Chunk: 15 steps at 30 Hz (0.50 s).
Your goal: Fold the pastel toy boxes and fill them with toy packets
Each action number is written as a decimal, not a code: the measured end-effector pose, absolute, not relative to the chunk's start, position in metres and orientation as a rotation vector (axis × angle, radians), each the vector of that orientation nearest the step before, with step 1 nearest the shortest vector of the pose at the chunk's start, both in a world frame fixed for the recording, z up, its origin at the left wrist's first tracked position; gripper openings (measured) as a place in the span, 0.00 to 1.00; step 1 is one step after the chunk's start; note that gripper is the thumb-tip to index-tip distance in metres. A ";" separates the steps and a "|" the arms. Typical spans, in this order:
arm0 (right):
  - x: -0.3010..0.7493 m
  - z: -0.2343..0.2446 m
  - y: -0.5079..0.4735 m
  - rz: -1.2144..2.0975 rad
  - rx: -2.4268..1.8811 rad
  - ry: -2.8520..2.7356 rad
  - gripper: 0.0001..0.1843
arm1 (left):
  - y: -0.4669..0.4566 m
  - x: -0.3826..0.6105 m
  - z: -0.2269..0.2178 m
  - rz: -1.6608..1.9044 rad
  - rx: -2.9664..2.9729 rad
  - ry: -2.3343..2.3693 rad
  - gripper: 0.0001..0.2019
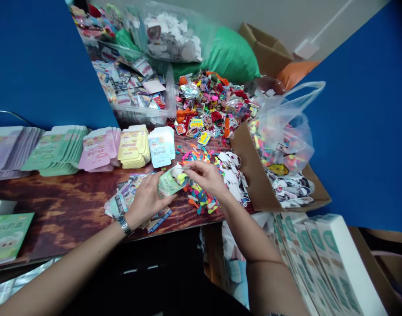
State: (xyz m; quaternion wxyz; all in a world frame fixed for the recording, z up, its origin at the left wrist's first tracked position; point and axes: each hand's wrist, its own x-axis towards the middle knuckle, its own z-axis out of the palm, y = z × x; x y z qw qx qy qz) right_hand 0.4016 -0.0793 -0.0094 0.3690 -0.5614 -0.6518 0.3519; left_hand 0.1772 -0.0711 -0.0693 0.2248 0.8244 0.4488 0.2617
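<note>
The left hand (144, 202) and right hand (204, 175) are pinching together on a green printed card packet (171, 182) above the bench (56, 202), and a fumbled grip risks dropping it among the loose coloured foam shapes (201, 199) just right of it.

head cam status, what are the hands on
Left hand holding green printed card. Right hand pinching at its end. Coloured plastic pieces just below right hand.
</note>
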 end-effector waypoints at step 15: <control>0.372 -0.008 -0.098 0.343 -1.368 -2.032 0.23 | -0.076 0.179 -0.069 0.729 2.123 1.201 0.35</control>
